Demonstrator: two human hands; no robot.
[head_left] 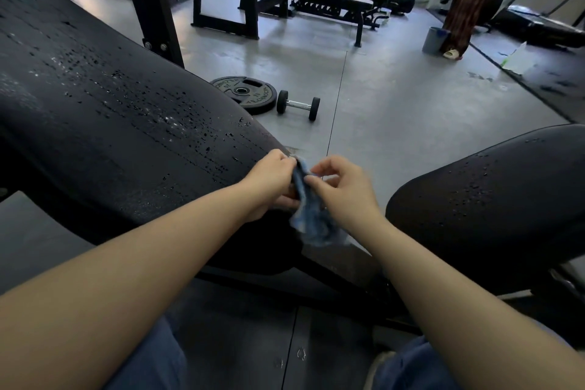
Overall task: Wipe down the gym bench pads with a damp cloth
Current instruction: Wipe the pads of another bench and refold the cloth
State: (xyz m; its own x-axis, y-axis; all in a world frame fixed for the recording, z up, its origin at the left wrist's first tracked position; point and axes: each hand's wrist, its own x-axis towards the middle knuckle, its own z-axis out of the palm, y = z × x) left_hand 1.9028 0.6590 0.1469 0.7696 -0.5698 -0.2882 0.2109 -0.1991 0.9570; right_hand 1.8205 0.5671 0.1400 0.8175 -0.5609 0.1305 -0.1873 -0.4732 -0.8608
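- The left hand grips the upper end of a blue cloth, fingers curled round it, just off the lower end of the long pad.
- The right hand pinches the cloth's edge between thumb and fingertips; the rest hangs bunched below both hands, over the gap between the pads.
- Holding it by two points like this looks like a way to open or refold it for a flat wiping face.
- Water beads dot the long pad, and a few sit on the seat pad to the right, so both likely still need wiping.
- A plate and dumbbell lie on the floor beyond, well clear of the work.
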